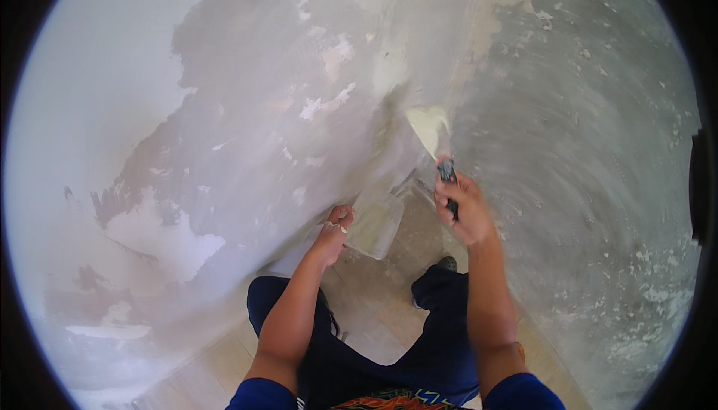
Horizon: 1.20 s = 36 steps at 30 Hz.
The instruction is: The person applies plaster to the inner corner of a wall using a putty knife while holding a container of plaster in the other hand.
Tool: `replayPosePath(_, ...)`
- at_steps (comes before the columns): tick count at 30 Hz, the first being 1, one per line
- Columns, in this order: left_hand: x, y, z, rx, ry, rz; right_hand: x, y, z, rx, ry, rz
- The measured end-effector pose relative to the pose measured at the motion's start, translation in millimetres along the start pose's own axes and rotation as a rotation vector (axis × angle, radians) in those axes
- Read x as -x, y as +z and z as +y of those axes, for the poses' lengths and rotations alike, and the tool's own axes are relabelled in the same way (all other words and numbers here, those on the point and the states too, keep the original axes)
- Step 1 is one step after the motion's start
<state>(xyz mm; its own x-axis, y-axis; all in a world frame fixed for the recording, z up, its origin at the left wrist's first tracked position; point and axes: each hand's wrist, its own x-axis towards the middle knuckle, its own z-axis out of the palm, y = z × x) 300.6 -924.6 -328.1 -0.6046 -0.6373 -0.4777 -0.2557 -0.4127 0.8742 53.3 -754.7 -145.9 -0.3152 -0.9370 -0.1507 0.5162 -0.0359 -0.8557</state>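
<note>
My right hand (470, 209) is closed around the dark handle of a putty knife (430, 129), whose flared blade carries pale cream filler. The blade points up toward the inner corner of the walls; I cannot tell whether it touches them. Lower and to the left, my left hand (335, 233) grips the edge of a flat, roughly rectangular plate (378, 223). Pale smears coat that plate, and its exact kind is unclear. Some filler sticks to the fingers of my left hand.
A patchy wall (247, 133) with white and grey areas rises on the left. On the right stands a grey, scuffed wall (576, 155). Below are a dusty tan floor (407, 271), my dark-trousered legs and a shoe (446, 263). A dark object (700, 185) sits at the right rim.
</note>
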Motion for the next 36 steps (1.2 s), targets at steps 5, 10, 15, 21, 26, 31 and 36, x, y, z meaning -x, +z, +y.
replayPosePath(5, -7.1, 19.7, 8.6, 0.071, 0.056, -0.008, -0.1, -53.5, 114.5, 0.302, -0.096, 0.411)
replayPosePath(10, -3.0, 35.6, 12.4, 0.262, 0.098, -0.125, -12.1, -56.0, 159.5, -0.014, 0.001, 0.398)
replayPosePath(15, -5.3, 55.3, 20.0, 0.251, 0.045, -0.062, -17.3, -66.0, 162.5, -0.173, 0.062, 0.321)
replayPosePath(21, -10.7, 66.5, 25.2, 0.429, 0.022, -0.139, -25.2, -54.0, 157.6, -0.398, -0.047, 0.357)
replayPosePath(26, -28.0, 63.2, 15.9, -0.109, 0.403, 0.205, -31.2, -74.7, 174.4, -0.234, -0.129, 0.325)
replayPosePath(31, -12.6, 64.7, 33.0, -0.851, 0.665, 0.349, -21.8, -63.0, 162.7, -0.125, -0.151, 0.369)
replayPosePath(36, -11.2, 69.5, 29.6, -1.181, 0.777, 0.374, -19.2, -73.5, 167.7, -0.024, -0.148, 0.354)
